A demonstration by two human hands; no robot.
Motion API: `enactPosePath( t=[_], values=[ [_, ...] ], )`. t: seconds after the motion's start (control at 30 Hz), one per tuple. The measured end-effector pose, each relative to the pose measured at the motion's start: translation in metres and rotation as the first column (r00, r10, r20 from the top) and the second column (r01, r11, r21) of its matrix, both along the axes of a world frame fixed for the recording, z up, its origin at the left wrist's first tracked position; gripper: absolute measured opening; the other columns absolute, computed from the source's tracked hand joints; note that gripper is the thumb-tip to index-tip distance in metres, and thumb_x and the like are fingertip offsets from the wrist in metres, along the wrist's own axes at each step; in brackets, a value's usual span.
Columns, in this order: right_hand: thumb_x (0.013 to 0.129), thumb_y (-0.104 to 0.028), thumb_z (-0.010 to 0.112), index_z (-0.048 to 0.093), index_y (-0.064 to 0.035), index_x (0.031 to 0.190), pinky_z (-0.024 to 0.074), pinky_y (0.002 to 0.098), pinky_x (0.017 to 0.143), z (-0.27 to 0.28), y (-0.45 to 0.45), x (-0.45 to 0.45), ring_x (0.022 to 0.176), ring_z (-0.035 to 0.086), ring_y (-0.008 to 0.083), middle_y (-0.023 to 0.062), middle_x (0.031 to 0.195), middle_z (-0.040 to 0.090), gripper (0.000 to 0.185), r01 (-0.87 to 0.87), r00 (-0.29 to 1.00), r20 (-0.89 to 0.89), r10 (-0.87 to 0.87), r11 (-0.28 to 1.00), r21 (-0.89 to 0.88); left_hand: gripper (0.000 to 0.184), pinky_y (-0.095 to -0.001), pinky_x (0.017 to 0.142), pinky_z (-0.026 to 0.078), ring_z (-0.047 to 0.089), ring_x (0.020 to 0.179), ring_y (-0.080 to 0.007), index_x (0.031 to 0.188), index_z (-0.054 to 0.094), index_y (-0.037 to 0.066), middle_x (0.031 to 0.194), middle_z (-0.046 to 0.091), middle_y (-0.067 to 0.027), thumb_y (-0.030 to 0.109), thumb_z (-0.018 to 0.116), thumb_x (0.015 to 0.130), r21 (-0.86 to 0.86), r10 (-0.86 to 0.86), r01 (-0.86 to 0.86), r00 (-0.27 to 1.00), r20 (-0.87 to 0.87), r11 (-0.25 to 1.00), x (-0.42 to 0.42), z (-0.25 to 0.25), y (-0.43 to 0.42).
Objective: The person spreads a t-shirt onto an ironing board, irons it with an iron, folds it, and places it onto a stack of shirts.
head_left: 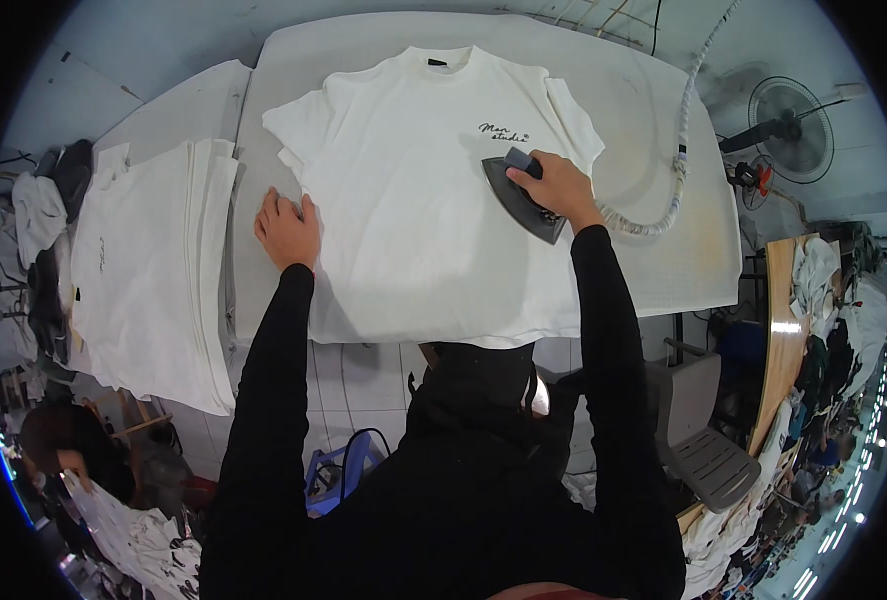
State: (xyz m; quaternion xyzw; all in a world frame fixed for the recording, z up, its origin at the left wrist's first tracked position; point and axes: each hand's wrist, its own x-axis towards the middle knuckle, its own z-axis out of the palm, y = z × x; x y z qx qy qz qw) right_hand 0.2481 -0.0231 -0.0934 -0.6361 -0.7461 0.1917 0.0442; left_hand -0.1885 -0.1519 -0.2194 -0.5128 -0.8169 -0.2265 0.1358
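Observation:
A white T-shirt point(414, 200) with small black script on the chest lies spread on the pale padded ironing table point(654, 260), its collar pointing away from me. My right hand point(556, 188) is wrapped round the handle of a dark iron point(524, 203). The iron rests on the shirt just below the lettering, on its right side. At the shirt's left edge, below the sleeve, my left hand point(289, 230) lies with its fingers spread, holding nothing. Some of the iron's soleplate is hidden by my right hand.
Stacked white shirts point(154, 270) lie left of the ironing table. From the iron a wrapped hose point(682, 150) curves up at right. Fans point(790, 130) stand at the far right. Nearby are a grey chair point(704, 430), a blue stool point(359, 462) and a bent-over person point(74, 450).

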Motion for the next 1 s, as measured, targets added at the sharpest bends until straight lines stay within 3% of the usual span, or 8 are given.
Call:
enactPosePath(
  t=[0.13, 0.33, 0.43, 0.63, 0.73, 0.83, 1.0],
  values=[
    [0.090, -0.064, 0.076, 0.080, -0.0118, 0.118, 0.0586, 0.0471, 0.086, 0.007, -0.002, 0.009, 0.104, 0.077, 0.0348, 0.0122, 0.107, 0.081, 0.060, -0.234, 0.972, -0.065, 0.228, 0.965, -0.120, 0.036, -0.0542, 0.124, 0.034, 0.053, 0.144, -0.0338, 0.088, 0.062, 0.007, 0.154, 0.061, -0.0171, 0.038, 0.067, 0.104, -0.001, -0.007, 0.007, 1.000, -0.007, 1.000, -0.002, -0.001, 0.001],
    [0.091, -0.063, 0.075, 0.080, -0.0128, 0.114, 0.0585, 0.0467, 0.084, 0.001, -0.002, 0.003, 0.100, 0.077, 0.0353, 0.0121, 0.103, 0.081, 0.055, -0.028, 0.998, -0.057, 0.029, 1.000, 0.009, 0.036, -0.0543, 0.124, 0.034, 0.053, 0.143, -0.0345, 0.088, 0.061, 0.007, 0.154, 0.061, -0.0173, 0.039, 0.067, 0.104, -0.007, -0.005, 0.005, 1.000, 0.002, 1.000, -0.002, -0.001, 0.001],
    [0.093, -0.062, 0.074, 0.080, -0.0126, 0.113, 0.0584, 0.0471, 0.084, 0.003, -0.004, 0.010, 0.100, 0.077, 0.0358, 0.0128, 0.103, 0.081, 0.054, -0.218, 0.975, -0.068, 0.213, 0.974, -0.066, 0.036, -0.0542, 0.123, 0.034, 0.054, 0.142, -0.0345, 0.088, 0.062, 0.007, 0.154, 0.061, -0.0172, 0.039, 0.067, 0.104, 0.001, -0.009, 0.009, 1.000, -0.007, 1.000, -0.003, -0.002, 0.001],
    [0.092, -0.064, 0.075, 0.080, -0.0123, 0.112, 0.0583, 0.0473, 0.084, -0.003, -0.001, 0.003, 0.099, 0.077, 0.0356, 0.0121, 0.102, 0.081, 0.055, -0.026, 0.999, -0.044, 0.027, 0.999, 0.035, 0.034, -0.0539, 0.123, 0.035, 0.054, 0.142, -0.0344, 0.088, 0.062, 0.008, 0.153, 0.062, -0.0169, 0.037, 0.069, 0.103, 0.011, -0.009, 0.009, 1.000, -0.008, 1.000, -0.003, -0.001, 0.001],
    [0.092, -0.064, 0.074, 0.079, -0.0114, 0.114, 0.0582, 0.0478, 0.084, 0.001, -0.004, 0.010, 0.100, 0.077, 0.0354, 0.0128, 0.103, 0.081, 0.057, -0.215, 0.975, -0.082, 0.207, 0.972, -0.095, 0.034, -0.0539, 0.123, 0.035, 0.054, 0.142, -0.0344, 0.088, 0.062, 0.008, 0.153, 0.062, -0.0167, 0.037, 0.069, 0.103, 0.013, -0.012, 0.012, 1.000, -0.010, 1.000, -0.002, -0.001, 0.000],
    [0.094, -0.064, 0.073, 0.078, -0.0096, 0.115, 0.0583, 0.0484, 0.086, 0.006, 0.000, 0.009, 0.103, 0.077, 0.0358, 0.0136, 0.106, 0.082, 0.059, -0.163, 0.986, -0.045, 0.159, 0.982, -0.097, 0.034, -0.0538, 0.123, 0.034, 0.054, 0.141, -0.0342, 0.087, 0.061, 0.008, 0.153, 0.062, -0.0165, 0.037, 0.069, 0.103, 0.003, -0.001, 0.001, 1.000, -0.004, 1.000, 0.000, -0.002, 0.000],
    [0.095, -0.066, 0.070, 0.075, -0.0082, 0.117, 0.0578, 0.0490, 0.090, -0.006, 0.015, 0.008, 0.107, 0.077, 0.0379, 0.0170, 0.108, 0.082, 0.063, 0.151, 0.989, -0.006, -0.151, 0.987, 0.061, 0.035, -0.0533, 0.124, 0.034, 0.054, 0.141, -0.0337, 0.087, 0.061, 0.007, 0.153, 0.062, -0.0163, 0.037, 0.069, 0.103, 0.009, -0.011, 0.011, 1.000, 0.000, 1.000, -0.004, -0.002, 0.000]
  ],
)
